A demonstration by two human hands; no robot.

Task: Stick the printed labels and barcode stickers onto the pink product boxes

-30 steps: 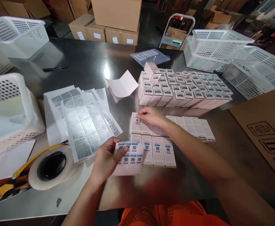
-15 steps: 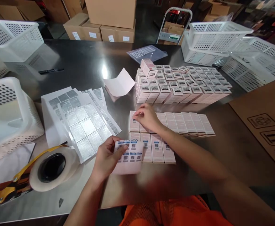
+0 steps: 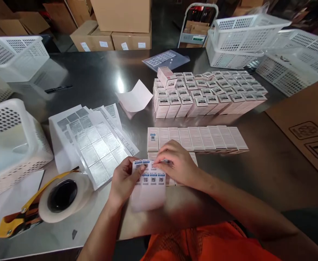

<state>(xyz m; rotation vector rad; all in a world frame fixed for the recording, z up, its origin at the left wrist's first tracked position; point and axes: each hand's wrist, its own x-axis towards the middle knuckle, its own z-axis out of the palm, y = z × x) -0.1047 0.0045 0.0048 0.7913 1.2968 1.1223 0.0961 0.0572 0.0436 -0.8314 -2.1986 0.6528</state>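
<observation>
My left hand [image 3: 126, 177] grips a sheet of QR-code stickers [image 3: 150, 195] by its left side, thumb on top. At the sheet's upper right, the fingers of my right hand [image 3: 175, 163] are pinched on one QR-code sticker [image 3: 153, 166]. Behind the hands lies a row of pale pink boxes [image 3: 184, 139]; the leftmost box [image 3: 152, 143] bears a sticker, and the others in that row show plain tops. A nearer row of boxes [image 3: 193, 158] is largely covered by my right hand and the sheet.
Farther back stands a block of barcoded boxes [image 3: 202, 103]. To the left are printed label sheets [image 3: 99, 145], a tape dispenser [image 3: 63, 195] and a white basket [image 3: 14, 134]. A folded paper [image 3: 137, 96] lies mid-table. A large carton [image 3: 305, 123] and stacked baskets [image 3: 235, 40] stand on the right.
My right hand has come back from the leftmost box in the far row to the sticker sheet. That box's sticker is now uncovered. My left hand still holds the sheet.
</observation>
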